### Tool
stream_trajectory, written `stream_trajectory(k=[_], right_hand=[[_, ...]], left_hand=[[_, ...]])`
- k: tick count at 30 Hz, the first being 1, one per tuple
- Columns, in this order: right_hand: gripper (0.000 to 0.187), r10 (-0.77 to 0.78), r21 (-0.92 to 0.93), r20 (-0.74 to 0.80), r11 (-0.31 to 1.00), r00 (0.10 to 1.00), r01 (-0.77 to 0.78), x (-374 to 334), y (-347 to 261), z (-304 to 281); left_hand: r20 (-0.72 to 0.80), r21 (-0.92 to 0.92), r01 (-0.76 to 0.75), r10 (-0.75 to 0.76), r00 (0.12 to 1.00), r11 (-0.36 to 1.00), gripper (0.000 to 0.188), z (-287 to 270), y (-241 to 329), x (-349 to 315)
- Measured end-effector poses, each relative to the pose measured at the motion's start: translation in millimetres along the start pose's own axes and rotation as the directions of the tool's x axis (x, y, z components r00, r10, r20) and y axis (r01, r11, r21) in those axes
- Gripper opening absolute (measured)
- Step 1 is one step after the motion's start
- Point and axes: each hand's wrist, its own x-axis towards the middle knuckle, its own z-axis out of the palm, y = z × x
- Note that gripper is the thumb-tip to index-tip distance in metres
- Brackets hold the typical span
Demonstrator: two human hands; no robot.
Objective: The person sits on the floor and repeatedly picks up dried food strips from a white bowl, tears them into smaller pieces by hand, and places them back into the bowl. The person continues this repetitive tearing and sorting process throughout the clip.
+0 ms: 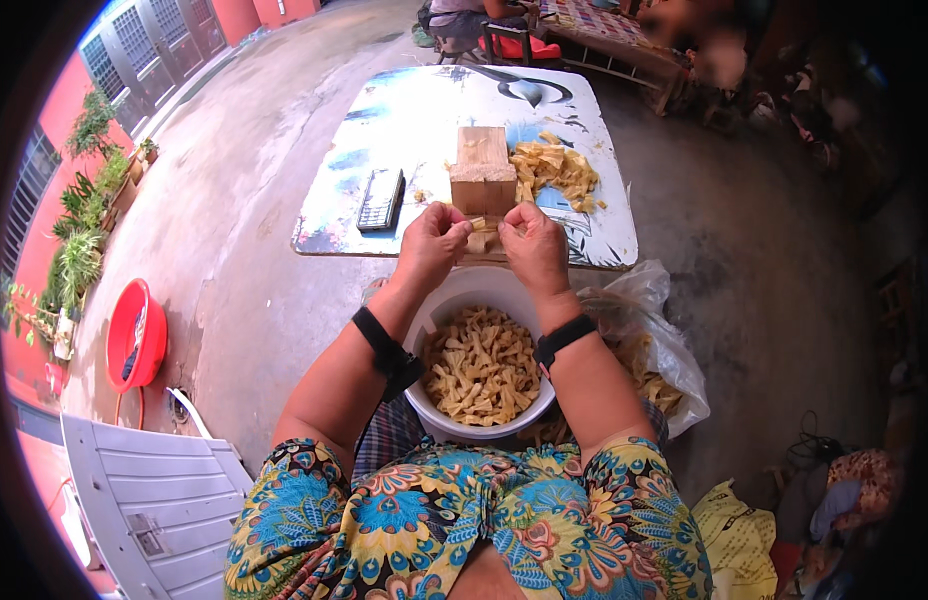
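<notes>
Between my two hands, over the near edge of the table, is a small yellowish strip (481, 226) that looks like tofu skin. My left hand (436, 238) pinches one end with thumb and forefinger, and my right hand (534, 240) pinches the other. Just beyond the fingers stands a wooden block (482, 185). Right of it lies a loose heap of yellowish strips (559, 170). Below my hands, between my forearms, a white bucket (421, 400) holds many short knotted pieces (484, 365) of the same colour.
A black calculator or phone (381, 200) lies left of the block on the patterned white table (329, 190). A clear plastic bag (684, 375) with more strips sits right of the bucket. A red basin (139, 335) stands on the floor at left. Another person (474, 20) sits beyond the table.
</notes>
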Motion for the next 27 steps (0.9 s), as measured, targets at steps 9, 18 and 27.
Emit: stream_trajectory(k=[9, 18, 27], right_hand=[[0.012, 0.123, 0.294, 0.353, 0.927, 0.927, -0.235, -30.5, -19.3, -55.8], [0.016, 0.130, 0.538, 0.534, 0.710, 0.836, -0.454, -32.9, -10.2, -126.1], [0.016, -0.499, 0.350, 0.151, 0.834, 0.853, 0.426, -49.9, -78.4, -119.4]], left_hand=[[0.303, 0.630, -0.550, 0.478, 0.824, 0.549, 0.035, 9.4, 39.5, -48.3], [0.411, 0.427, -0.319, 0.132, 0.902, 0.846, 0.027, 4.6, 91.5, -74.8], [0.445, 0.060, -0.070, 0.036, 0.895, 0.996, 0.060, 29.6, 91.2, -97.4]])
